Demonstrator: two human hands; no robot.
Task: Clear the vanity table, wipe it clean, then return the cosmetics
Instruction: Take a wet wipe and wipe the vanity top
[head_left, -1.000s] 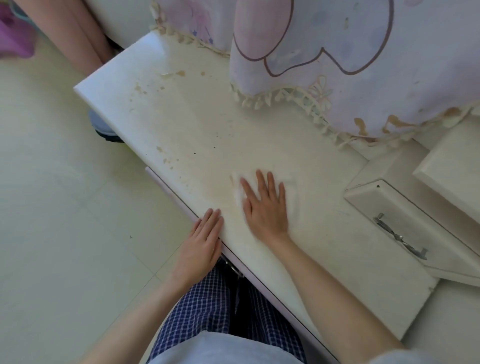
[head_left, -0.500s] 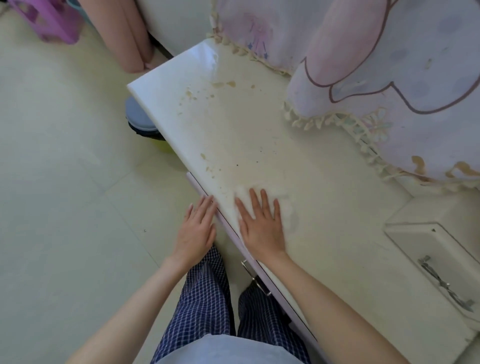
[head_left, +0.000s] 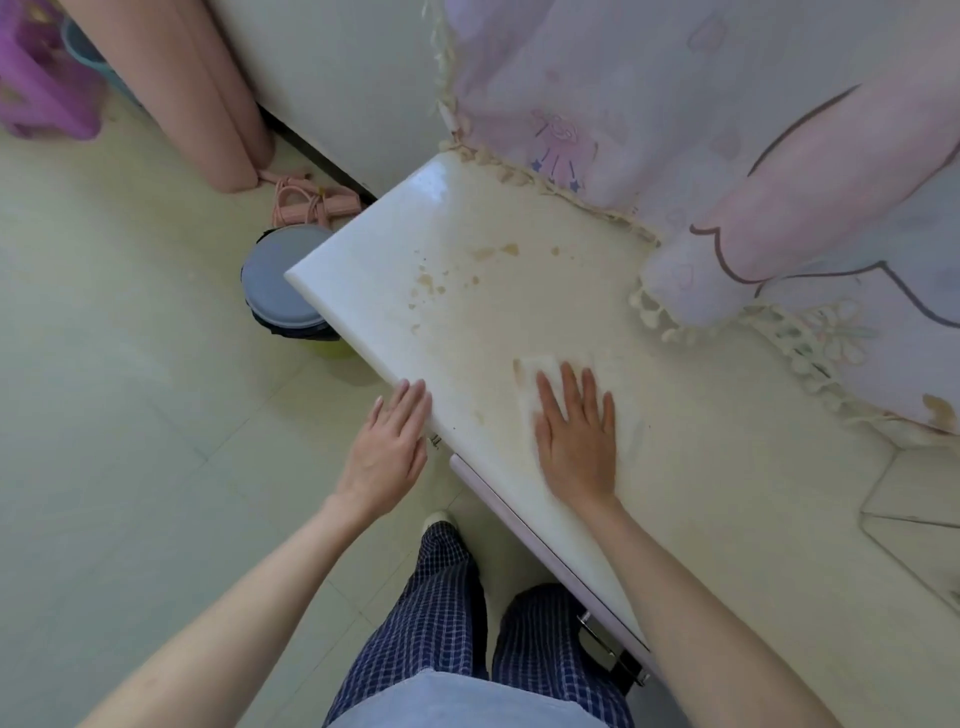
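Wipe (head_left: 540, 384): thin, limp, light; pinned flat under right hand (head_left: 576, 441), fingers straight, near worktop (head_left: 727, 519) front edge. Left hand (head_left: 387, 452) flat, empty, at edge.

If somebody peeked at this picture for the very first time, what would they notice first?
Probably the right hand, pressed flat with straight fingers on a white wipe near the front of the white vanity table. Next, the brown stains spotted toward the table's far left corner, ahead of the wipe. Then the big pink-and-lilac cartoon cloth with a tasselled edge draped over the back of the table.
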